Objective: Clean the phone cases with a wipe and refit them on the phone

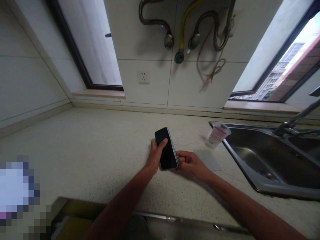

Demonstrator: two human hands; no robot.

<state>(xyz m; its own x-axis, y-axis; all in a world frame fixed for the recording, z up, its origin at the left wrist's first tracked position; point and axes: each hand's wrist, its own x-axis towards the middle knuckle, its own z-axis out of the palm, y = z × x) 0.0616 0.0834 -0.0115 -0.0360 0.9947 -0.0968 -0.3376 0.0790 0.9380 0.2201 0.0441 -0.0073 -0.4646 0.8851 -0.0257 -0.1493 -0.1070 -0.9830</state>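
Note:
A black-screened smartphone (168, 159) is held above the pale speckled countertop (112, 143), its dark screen facing me and its top tilted slightly left. My left hand (153, 157) is closed around its left side, with the thumb lying across the screen. At the phone's lower right edge is my right hand (190, 162), its fingers curled and pressed against the side; their tips are partly hidden behind the phone. A thin pale sheet (208, 160) lies on the counter just beyond my right wrist.
A clear plastic cup (217, 135) with red print stands tilted-looking by the steel sink (252, 183), whose faucet (287, 126) is at right. Pipes and a wall socket (143, 77) are on the tiled wall between two windows. A drawer or cabinet opening (82, 208) lies below the counter's front edge.

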